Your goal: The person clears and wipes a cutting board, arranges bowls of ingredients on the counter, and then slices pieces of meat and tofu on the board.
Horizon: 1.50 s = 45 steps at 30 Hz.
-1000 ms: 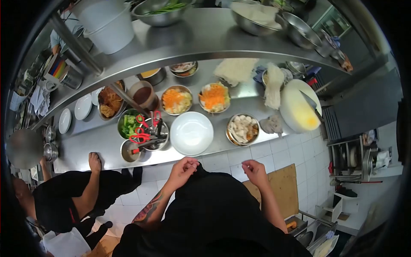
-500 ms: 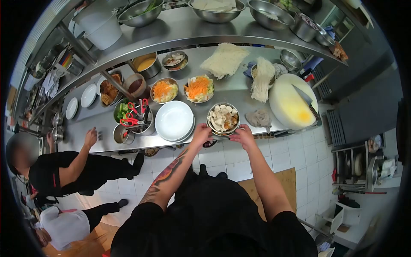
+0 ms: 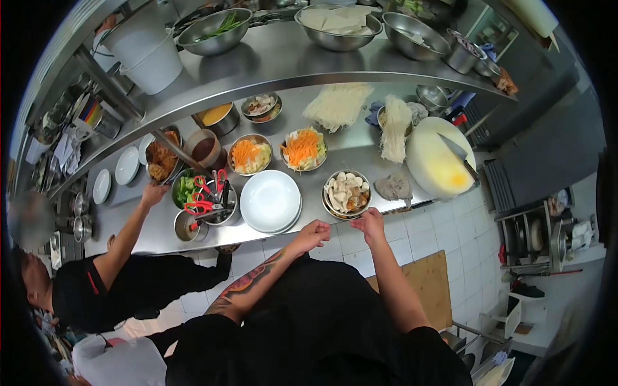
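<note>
A metal bowl (image 3: 347, 195) of pale sliced pieces, which look like mushrooms or meat, stands near the front edge of the steel counter. Just below and left of it is my left hand (image 3: 311, 237), fingers loosely curled together and nothing showing in them. My right hand (image 3: 369, 226) hovers at the bowl's lower right rim, its fingers bunched and no object visible between them. Left of the bowl is a stack of white plates (image 3: 270, 201). Behind sit a bowl of shredded carrot and cabbage (image 3: 302, 149) and a similar second one (image 3: 250, 155).
A white round board (image 3: 425, 161) carries a knife (image 3: 458, 152). A grey cloth (image 3: 393, 187) lies beside the bowl. Dry noodles (image 3: 338, 106) lie behind. Red-handled scissors (image 3: 199, 204) stand in a pot. A co-worker's hand (image 3: 153, 193) reaches the counter at left. Overhead runs a steel shelf (image 3: 277, 61).
Both my hands have come off the bowl and drawn back towards me, the left one farther. The co-worker has stretched an arm over the counter to a bowl of browned food.
</note>
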Tool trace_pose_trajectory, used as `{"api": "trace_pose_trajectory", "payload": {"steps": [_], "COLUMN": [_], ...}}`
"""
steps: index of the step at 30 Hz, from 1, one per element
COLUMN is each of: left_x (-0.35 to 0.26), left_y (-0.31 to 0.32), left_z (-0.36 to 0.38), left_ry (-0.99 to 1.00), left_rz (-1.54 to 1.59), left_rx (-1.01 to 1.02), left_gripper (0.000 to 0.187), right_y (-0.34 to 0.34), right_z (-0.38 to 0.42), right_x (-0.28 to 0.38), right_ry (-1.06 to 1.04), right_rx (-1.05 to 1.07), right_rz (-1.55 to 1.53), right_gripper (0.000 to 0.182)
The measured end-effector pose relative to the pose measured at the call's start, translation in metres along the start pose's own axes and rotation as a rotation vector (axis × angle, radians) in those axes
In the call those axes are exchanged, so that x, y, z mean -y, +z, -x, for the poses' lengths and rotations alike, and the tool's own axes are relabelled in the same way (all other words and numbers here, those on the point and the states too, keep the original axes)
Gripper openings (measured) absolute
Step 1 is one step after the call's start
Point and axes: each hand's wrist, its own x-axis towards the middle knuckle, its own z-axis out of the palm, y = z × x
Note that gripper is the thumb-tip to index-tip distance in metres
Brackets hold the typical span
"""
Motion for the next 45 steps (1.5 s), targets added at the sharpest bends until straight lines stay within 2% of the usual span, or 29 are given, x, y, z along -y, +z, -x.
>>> {"api": "trace_pose_trajectory", "payload": {"steps": [6,8,10,12,16,19,21,23,24,25,26,28,29,31,35,40,43,45], "left_x": [-0.012,-0.004,-0.016,-0.025,-0.067,-0.062,-0.043,-0.039,-0.03,-0.015,0.009,0.062,0.051,0.013,0.035,0.024,0.019,0.022], "left_y": [-0.038,-0.049,-0.051,-0.05,-0.037,-0.03,-0.027,-0.019,-0.023,-0.036,-0.049,-0.075,-0.065,-0.042,-0.048,-0.054,-0.06,-0.07], "left_z": [0.01,-0.001,-0.005,-0.012,0.01,0.025,0.045,0.077,0.083,0.088,0.088,0.067,0.069,0.074,0.042,0.031,0.028,0.022], "left_ry": [0.049,0.282,0.335,0.481,0.48,0.456,0.436,0.455,0.536,0.586,0.529,0.124,0.121,0.096,0.233,0.211,0.195,0.24], "left_rz": [0.008,-0.106,-0.085,-0.158,-0.197,-0.18,-0.405,-0.564,-0.644,-0.71,-0.804,-0.033,-0.028,0.67,0.654,0.648,0.593,0.395], "left_rx": [0.021,-0.082,-0.15,-0.262,-0.425,-0.455,-0.514,-0.88,-1.113,-1.294,-1.434,-1.402,-1.415,-1.02,-1.079,-1.1,-1.091,-1.108], "left_gripper": [0.045,0.047,0.048,0.048,0.048,0.041,0.031,0.028,0.027,0.033,0.041,0.054,0.054,0.061,0.057,0.056,0.056,0.053], "right_y": [0.013,0.014,0.012,0.005,-0.01,-0.019,-0.031,-0.039,-0.041,-0.043,-0.042,-0.039,-0.038,-0.031,-0.019,0.01,0.046,0.079], "right_z": [0.001,0.0,-0.005,-0.009,-0.021,-0.029,-0.04,-0.047,-0.049,-0.05,-0.051,-0.051,-0.053,-0.055,-0.058,-0.038,-0.01,-0.002], "right_x": [-0.004,-0.001,0.005,0.012,0.029,0.04,0.042,0.041,0.043,0.047,0.051,0.056,0.056,0.057,0.055,0.06,0.077,0.078], "right_ry": [-0.031,-0.016,-0.018,0.003,0.045,0.042,0.073,0.097,0.117,0.135,0.141,0.2,0.217,0.218,0.195,0.135,0.1,0.049], "right_rx": [-0.061,-0.048,-0.065,-0.034,0.057,0.129,0.167,0.198,0.226,0.256,0.268,0.313,0.326,0.347,0.395,0.463,0.509,0.553], "right_rz": [-0.077,-0.066,-0.058,0.008,0.093,0.158,0.182,0.198,0.209,0.224,0.228,0.207,0.207,0.224,0.256,0.299,0.295,0.281], "right_gripper": [0.015,0.016,0.017,0.011,0.014,0.01,0.013,0.017,0.018,0.019,0.019,0.021,0.023,0.024,0.018,0.011,0.017,0.017]}}
